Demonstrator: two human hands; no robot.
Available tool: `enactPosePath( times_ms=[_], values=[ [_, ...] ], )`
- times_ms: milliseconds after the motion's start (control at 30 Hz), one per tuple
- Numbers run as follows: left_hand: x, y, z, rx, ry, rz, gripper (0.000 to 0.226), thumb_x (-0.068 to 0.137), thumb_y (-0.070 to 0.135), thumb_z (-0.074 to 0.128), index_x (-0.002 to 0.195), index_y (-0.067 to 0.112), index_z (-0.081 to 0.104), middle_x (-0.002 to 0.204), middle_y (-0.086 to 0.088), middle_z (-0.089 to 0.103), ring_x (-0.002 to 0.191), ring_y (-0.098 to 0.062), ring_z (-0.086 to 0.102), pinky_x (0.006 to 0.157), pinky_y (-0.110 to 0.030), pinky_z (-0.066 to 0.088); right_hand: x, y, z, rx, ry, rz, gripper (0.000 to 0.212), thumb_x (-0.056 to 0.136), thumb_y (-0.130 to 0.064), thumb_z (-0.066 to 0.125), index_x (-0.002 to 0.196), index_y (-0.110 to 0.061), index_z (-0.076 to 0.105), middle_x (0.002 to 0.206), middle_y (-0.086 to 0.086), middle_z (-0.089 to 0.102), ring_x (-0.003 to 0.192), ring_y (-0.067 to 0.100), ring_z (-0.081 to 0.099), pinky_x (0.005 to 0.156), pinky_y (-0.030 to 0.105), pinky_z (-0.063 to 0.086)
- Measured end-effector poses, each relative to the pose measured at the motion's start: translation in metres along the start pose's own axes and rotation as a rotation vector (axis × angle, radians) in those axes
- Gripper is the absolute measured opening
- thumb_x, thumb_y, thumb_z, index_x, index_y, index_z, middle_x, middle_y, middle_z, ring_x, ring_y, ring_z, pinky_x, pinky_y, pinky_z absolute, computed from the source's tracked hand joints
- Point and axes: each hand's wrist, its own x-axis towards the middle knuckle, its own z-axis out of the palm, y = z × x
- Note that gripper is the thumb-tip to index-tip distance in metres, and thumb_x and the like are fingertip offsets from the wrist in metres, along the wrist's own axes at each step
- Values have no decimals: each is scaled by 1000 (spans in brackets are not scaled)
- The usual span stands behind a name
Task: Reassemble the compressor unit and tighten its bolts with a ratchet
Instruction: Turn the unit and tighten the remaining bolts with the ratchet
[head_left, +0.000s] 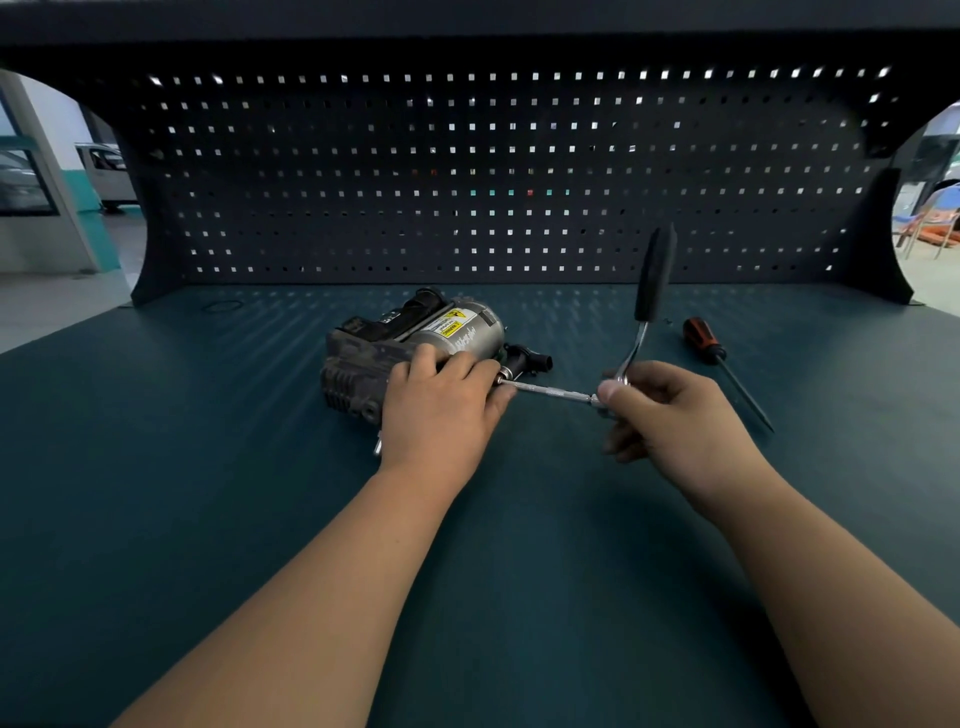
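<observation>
The worktop (208, 467) is dark teal. The back panel (467, 182) is black, with a regular grid of small square holes, many of them bright. The compressor unit (415, 340) has a silver-grey cylinder with a yellow and white label (453, 323), and a black, stained block. The ratchet (655, 275) has a black handle and a shiny silver shaft. The screwdriver (701, 338) has an orange and black handle.

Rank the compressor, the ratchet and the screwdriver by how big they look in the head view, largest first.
1. compressor: clearly the bulkiest.
2 and 3. ratchet and screwdriver: similar length. The ratchet's handle is thicker, but it stands up toward the camera, so I won't rank them.
</observation>
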Motion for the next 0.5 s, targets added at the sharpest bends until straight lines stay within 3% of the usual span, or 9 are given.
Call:
enactPosePath(
  times_ms=[100, 167, 300, 500],
  values=[
    [0, -1, 0, 15, 15, 36, 27, 84, 41, 64, 94, 19, 74, 84, 4, 70, 83, -32, 60, 66, -37, 45, 4, 3, 4, 12, 18, 210, 39, 95, -41, 53, 78, -8, 60, 61, 4, 66, 42, 18, 57, 40, 27, 44],
    [0, -1, 1, 31, 19, 43, 23, 82, 41, 67, 89, 20, 73, 81, 4, 69, 83, -31, 60, 65, -37, 44, 5, 5, 6, -46, 7, 294, 46, 96, -47, 47, 74, -8, 57, 54, 0, 65, 42, 19, 56, 43, 28, 44],
    [1, 0, 1, 54, 18, 35, 31, 85, 44, 52, 85, 21, 73, 78, 6, 69, 81, -30, 60, 63, -35, 43, 5, 5, 5, -50, 1, 285, 45, 96, -48, 47, 75, -9, 57, 55, 0, 65, 42, 18, 55, 44, 27, 44],
    [2, -1, 1, 73, 28, 43, 32, 86, 45, 50, 83, 22, 72, 76, 7, 68, 80, -28, 59, 63, -34, 42, 3, 4, 3, -48, 18, 134, 29, 96, -33, 55, 82, -10, 65, 62, 0, 67, 44, 14, 55, 44, 25, 45]
  ],
)
